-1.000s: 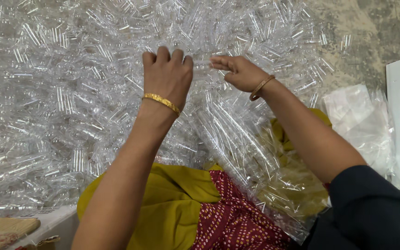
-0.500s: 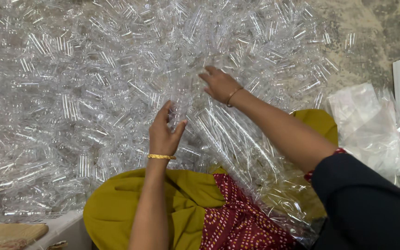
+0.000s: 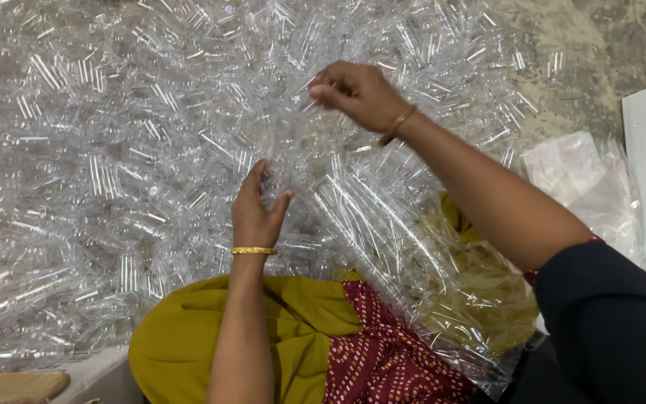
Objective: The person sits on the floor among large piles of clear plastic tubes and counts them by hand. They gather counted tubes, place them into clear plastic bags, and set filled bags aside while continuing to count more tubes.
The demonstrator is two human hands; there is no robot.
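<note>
Left hand (image 3: 257, 213) grips a clear plastic tube (image 3: 282, 176) at its lower end, thumb and fingers wrapped round it; the tube's long axis runs up and away from the person over the heap of clear tubes (image 3: 114, 172). Right hand (image 3: 357, 93) sits farther out, just beyond the tube's upper end, fingertips pinched shut on something clear, cannot tell what. Left hand is nearer the body.

- Bright, even overhead light with soft, faint shadows.
- White glare streaks glint all over the heap of clear plastic tubes (image 3: 151, 150).
- Focus sharp; slight softening toward the frame edges.
</note>
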